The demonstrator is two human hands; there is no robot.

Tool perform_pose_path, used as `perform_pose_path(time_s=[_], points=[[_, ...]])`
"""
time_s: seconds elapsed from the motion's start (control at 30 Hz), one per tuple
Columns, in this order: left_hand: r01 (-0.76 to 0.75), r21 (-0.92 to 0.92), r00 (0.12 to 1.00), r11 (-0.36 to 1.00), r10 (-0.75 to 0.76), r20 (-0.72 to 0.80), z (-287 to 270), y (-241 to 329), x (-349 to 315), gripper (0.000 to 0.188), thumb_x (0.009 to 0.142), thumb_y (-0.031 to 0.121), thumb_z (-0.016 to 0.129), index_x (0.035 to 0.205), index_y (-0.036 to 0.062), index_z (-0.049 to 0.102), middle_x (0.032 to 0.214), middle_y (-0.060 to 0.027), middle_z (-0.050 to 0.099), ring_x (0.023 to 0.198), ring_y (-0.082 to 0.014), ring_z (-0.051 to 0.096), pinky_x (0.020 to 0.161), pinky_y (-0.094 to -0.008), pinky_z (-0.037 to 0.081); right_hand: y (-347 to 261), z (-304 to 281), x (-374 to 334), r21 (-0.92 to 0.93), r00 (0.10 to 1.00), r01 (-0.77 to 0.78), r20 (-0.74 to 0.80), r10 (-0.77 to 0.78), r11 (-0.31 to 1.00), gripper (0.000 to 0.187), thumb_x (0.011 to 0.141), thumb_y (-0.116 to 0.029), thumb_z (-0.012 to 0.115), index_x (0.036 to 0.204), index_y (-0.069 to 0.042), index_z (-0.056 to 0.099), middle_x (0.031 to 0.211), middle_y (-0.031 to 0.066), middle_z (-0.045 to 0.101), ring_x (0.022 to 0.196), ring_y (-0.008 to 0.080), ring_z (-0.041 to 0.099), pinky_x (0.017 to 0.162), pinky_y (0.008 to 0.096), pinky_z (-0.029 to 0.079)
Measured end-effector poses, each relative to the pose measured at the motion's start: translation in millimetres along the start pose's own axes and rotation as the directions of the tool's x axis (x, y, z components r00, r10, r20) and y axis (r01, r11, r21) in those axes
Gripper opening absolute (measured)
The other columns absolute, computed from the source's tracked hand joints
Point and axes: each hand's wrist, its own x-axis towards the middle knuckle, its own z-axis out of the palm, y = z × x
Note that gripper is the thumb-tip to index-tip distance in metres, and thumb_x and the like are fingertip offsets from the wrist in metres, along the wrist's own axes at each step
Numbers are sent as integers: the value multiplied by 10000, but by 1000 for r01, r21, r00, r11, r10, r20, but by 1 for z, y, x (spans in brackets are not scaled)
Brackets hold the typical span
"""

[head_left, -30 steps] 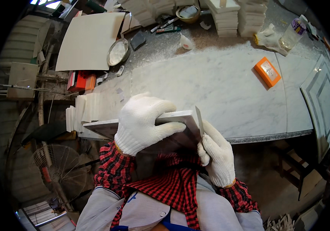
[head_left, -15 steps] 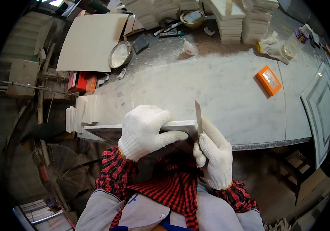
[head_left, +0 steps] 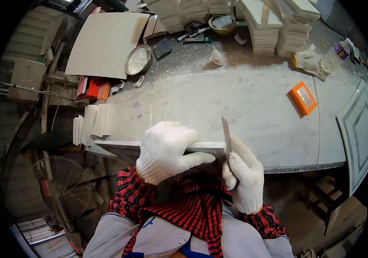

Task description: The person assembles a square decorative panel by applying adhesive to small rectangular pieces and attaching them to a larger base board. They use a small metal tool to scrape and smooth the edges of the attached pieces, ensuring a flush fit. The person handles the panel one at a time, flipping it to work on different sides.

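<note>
Both white-gloved hands clamp pale stone pieces just above the person's chest. The left hand (head_left: 167, 150) wraps over a long, flat, white-grey marble slab (head_left: 119, 145) held level, edge toward the camera. The right hand (head_left: 244, 176) grips a thin upright tile (head_left: 226, 136) pressed against the slab's right end. Beyond lies a dusty marble worktable (head_left: 253, 103).

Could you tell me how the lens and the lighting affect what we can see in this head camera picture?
Head view: fisheye bends the marble bench edge and blacks out the corners; soft even light, no glare; both gloved hands, left hand and right hand, look sharp on the stone strip.
</note>
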Motion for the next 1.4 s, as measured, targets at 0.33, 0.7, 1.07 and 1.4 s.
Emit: perform_pose_path(time_s=[0.33,0.7,1.07,1.4], points=[[-17,1,1000,1000,17,-5,3,-4,-1,404,693,452,805,652,102,608,615,-76,578,603,-288,596,564,-398,463,-7,21,-2,48,998,57,31,-58,997,453,993,-80,494,1427,48,473,739,34,581,556,49,462,495,179,370],[-32,-128,992,991,16,-126,5,-8,-1,394,609,353,870,847,81,714,731,-80,656,675,-284,622,642,-381,484,23,-10,29,28,937,280,-227,-267,960,482,987,-59,511,1453,31,424,828,5,566,607,35,460,523,181,345],[-3,-77,650,997,-56,-757,10,-66,-57,269,874,84,660,1130,1,668,1077,-156,687,1006,-329,661,971,-446,485,43,10,63,-179,875,424,-174,-452,888,413,950,-55,566,1347,58,550,1218,108,631,1036,146,587,933,285,458],[92,-948,-133,306,-939,-316,84,-205,-250,641,1044,447,455,1473,-26,396,1498,-165,454,1366,-270,438,1136,-350,315,42,7,69,-127,902,410,-92,-423,903,423,948,-98,576,1331,79,556,1238,139,633,1093,182,595,958,296,454]])
